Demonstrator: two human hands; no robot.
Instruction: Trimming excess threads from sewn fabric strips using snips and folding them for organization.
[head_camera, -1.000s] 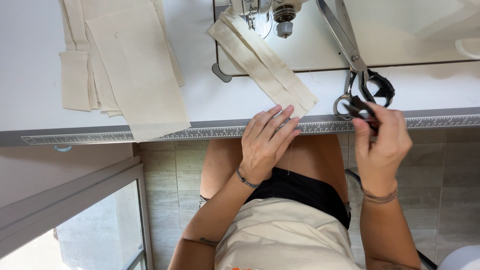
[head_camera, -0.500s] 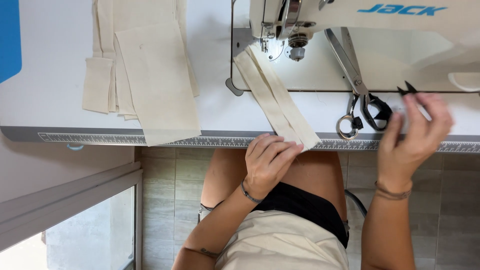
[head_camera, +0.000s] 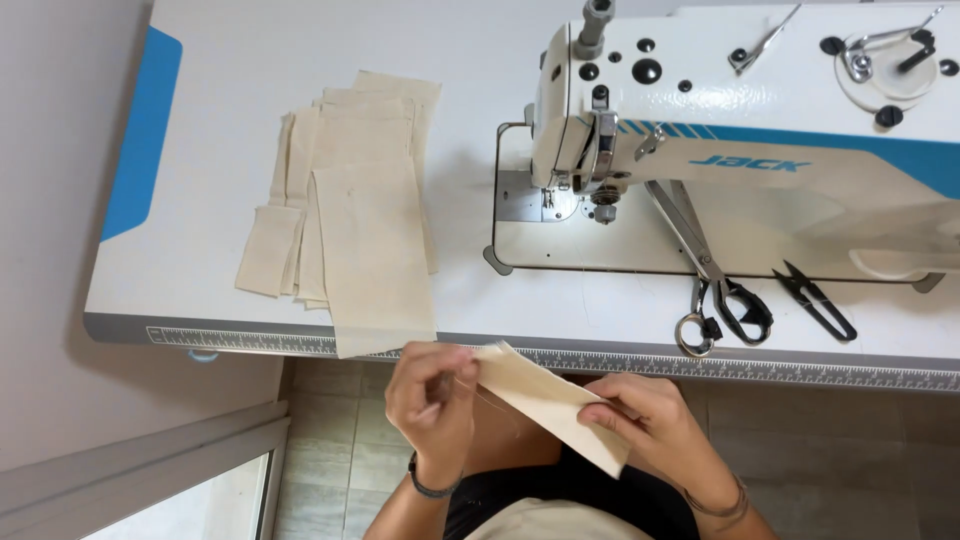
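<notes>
You've got the folded cream fabric strip (head_camera: 548, 402) off the table, held over your lap just below the front edge. L hand (head_camera: 432, 398) pinches its upper end, fingers closed on the corner; R hand (head_camera: 650, 425) grips the lower end, so the strip hangs taut btwn them, prob. for a look at the seam. Up on the table (head_camera: 200, 300): 1 stack of cut cream pieces (head_camera: 350, 240) left of centre, overhanging the front edge. Right side, 1 pair of big shears (head_camera: 715, 285), 1 small black thread snips (head_camera: 815, 298) beside them, within reach. Farthest back, 1 white sewing machine (head_camera: 740, 130).
</notes>
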